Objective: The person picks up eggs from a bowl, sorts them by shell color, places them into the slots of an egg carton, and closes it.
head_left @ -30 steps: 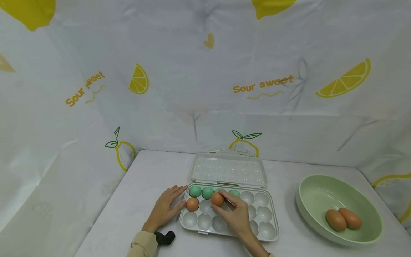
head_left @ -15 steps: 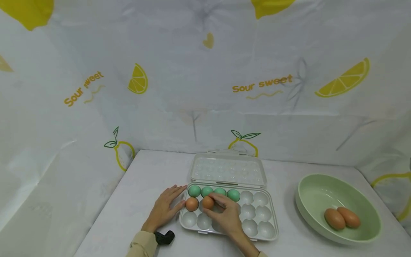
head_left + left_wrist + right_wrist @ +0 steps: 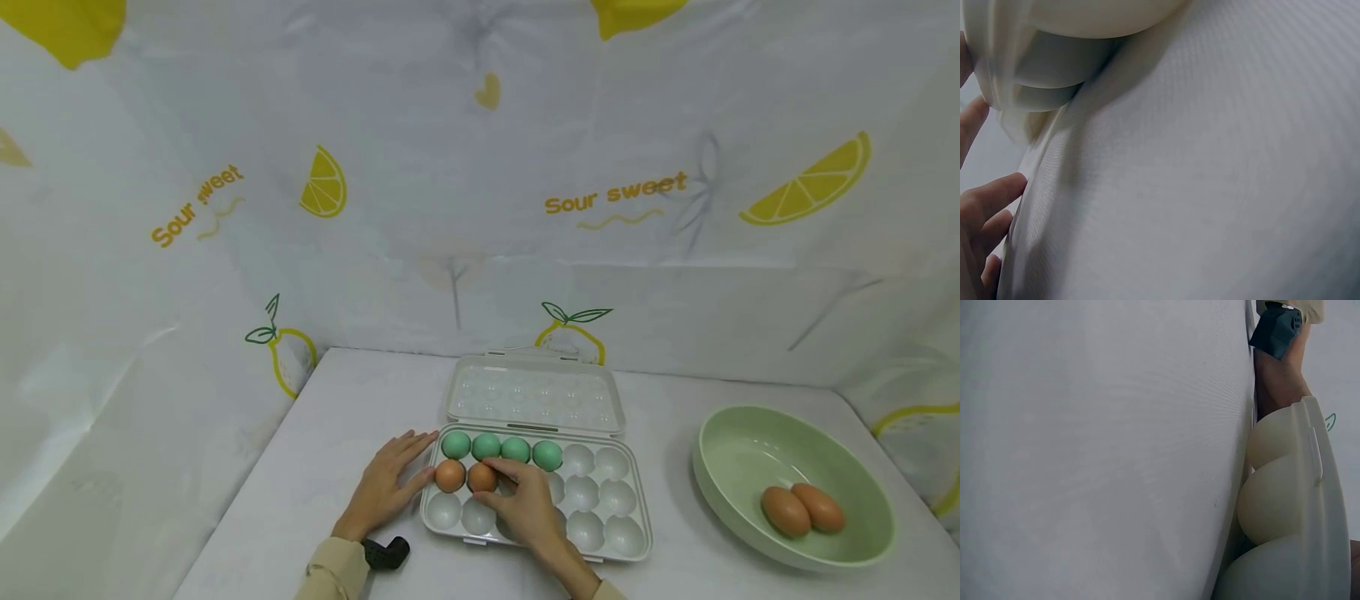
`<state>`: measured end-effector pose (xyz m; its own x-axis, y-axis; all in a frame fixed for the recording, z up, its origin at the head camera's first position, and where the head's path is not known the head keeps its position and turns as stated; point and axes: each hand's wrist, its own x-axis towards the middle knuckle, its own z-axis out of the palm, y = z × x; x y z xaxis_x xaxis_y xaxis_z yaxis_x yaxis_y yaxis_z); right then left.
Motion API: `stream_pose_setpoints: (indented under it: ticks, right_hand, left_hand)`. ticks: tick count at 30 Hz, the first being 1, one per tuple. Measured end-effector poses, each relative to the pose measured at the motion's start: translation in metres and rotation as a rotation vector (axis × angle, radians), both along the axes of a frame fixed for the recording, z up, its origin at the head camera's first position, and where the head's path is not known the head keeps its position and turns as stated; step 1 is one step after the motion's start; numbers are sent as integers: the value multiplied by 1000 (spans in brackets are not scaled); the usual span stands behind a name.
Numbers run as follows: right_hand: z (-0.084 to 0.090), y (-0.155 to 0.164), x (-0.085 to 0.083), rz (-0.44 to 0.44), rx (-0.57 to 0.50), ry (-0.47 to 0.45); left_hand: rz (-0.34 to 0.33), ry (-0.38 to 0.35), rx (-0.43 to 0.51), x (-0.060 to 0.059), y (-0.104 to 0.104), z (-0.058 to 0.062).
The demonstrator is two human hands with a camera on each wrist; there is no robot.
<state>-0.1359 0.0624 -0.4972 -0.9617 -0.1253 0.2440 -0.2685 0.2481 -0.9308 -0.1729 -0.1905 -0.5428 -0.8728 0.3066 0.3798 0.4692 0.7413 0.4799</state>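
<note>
Here's the brown egg (image 3: 482, 477), sitting at the second cup from the left in the middle row of the egg tray (image 3: 618, 497), and the right hand (image 3: 528, 504) has it pinched between thumb and fingertips. Just to its left, a second brown egg (image 3: 449, 475) fills the end cup. Right behind them, four green eggs (image 3: 456, 444) line up along the back row from the left. Over on the tray's left side, the left hand (image 3: 386, 479) rests with fingers extended, touching the rim and gripping nothing. The tray's clear lid (image 3: 534, 396) is folded back behind the cups. A black device (image 3: 386, 552) shows at the left wrist, beside a beige sleeve (image 3: 335, 570). Well off to the right on the white table (image 3: 360, 392), a pale green bowl (image 3: 757, 442) holds two more brown eggs (image 3: 786, 511), side by side and touching. Behind everything hangs a white backdrop (image 3: 450, 125), printed with lemons and "Sour sweet".
</note>
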Motion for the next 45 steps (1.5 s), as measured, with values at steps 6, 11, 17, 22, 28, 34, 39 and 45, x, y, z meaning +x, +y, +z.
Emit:
stream_pose_setpoints:
  ticks: [6, 11, 17, 22, 28, 34, 39, 45]
  right_hand:
    - [-2, -1, -1, -33, 73, 74]
    - [-3, -2, -1, -54, 121, 108]
    - [-3, -3, 0, -67, 124, 108]
    - [-4, -4, 1, -101, 123, 118]
    - [-2, -4, 2, -112, 44, 46]
    - [4, 1, 4, -99, -15, 11]
    - [13, 9, 5, -72, -81, 9]
    - [24, 25, 3, -80, -117, 0]
  left_hand:
    - [-3, 14, 6, 0, 1, 0]
    - [2, 11, 2, 0, 1, 1]
    - [10, 7, -5, 1, 1, 0]
    - [8, 0, 3, 1, 1, 0]
    - [3, -10, 10, 1, 1, 1]
    - [6, -6, -1, 0, 1, 1]
    - [4, 20, -1, 0, 1, 0]
    - [10, 13, -8, 0, 1, -2]
